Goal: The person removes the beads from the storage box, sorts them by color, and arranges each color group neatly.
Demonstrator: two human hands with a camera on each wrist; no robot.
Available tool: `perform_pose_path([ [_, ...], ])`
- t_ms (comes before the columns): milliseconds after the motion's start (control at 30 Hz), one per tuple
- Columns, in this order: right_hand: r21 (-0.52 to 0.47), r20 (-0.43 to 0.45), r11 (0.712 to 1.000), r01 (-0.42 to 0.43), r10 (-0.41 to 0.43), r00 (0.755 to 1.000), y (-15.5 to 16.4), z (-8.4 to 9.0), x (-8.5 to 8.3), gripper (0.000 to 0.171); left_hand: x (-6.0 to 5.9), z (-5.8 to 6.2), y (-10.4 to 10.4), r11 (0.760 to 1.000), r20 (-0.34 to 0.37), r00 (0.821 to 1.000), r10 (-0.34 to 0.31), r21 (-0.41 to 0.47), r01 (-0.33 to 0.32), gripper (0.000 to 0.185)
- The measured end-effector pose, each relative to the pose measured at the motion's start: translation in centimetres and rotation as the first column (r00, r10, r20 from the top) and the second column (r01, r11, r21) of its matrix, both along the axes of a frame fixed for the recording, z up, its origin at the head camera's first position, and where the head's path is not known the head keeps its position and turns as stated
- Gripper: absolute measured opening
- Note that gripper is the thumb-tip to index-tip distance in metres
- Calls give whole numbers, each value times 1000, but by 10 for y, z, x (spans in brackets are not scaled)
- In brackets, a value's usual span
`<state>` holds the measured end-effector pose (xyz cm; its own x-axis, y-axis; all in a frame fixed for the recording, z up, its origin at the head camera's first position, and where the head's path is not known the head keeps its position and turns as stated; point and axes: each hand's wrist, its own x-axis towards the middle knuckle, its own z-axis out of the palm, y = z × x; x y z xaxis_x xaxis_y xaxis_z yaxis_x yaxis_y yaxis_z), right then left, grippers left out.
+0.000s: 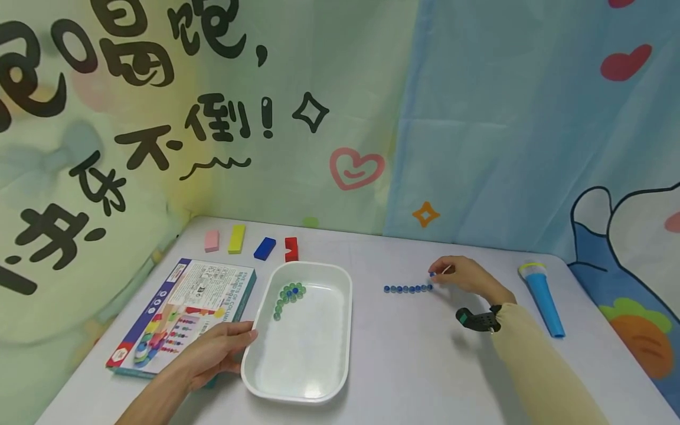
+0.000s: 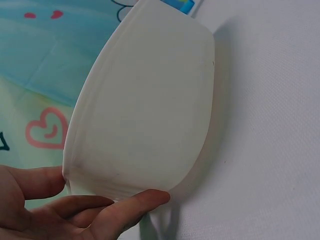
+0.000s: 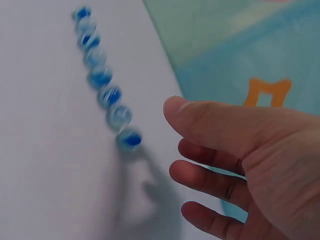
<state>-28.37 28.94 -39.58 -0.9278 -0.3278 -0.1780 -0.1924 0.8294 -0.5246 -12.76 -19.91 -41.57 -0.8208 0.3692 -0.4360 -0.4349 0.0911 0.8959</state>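
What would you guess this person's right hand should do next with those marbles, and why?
Probably reach back to the white tray for another blue marble. The right hand sits at the end of the row of blue marbles, fingers relaxed and seemingly empty in the wrist view. A couple of blue marbles lie among green ones in the tray, which the left hand steadies.

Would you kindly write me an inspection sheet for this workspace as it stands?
Surface: white table.
Job's things: row of blue marbles; white tray with green and blue marbles.
Clutter: game box, four coloured blocks, blue tube.
Grippers: left hand holds the tray's rim; right hand at the row's end, fingers relaxed in the wrist view.
Cables: nothing seen.
Surroundings: printed cloth backdrop.
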Motion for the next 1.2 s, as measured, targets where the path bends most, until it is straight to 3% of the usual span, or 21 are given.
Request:
perform_pose_path([
  [233,-43,-7,999,-5,5,1000,15,-20,8,28,0,0,1,1000,4,1000,2,-2,-2,68],
  [600,-45,-70,999,-8,5,998,17,-34,9,22,0,0,0,1000,0,1000,5,-11,-5,68],
  [1200,-25,-73,1000,5,-7,997,11,-37,11,23,1,0,-1,1000,-15,1000,6,6,-6,68],
])
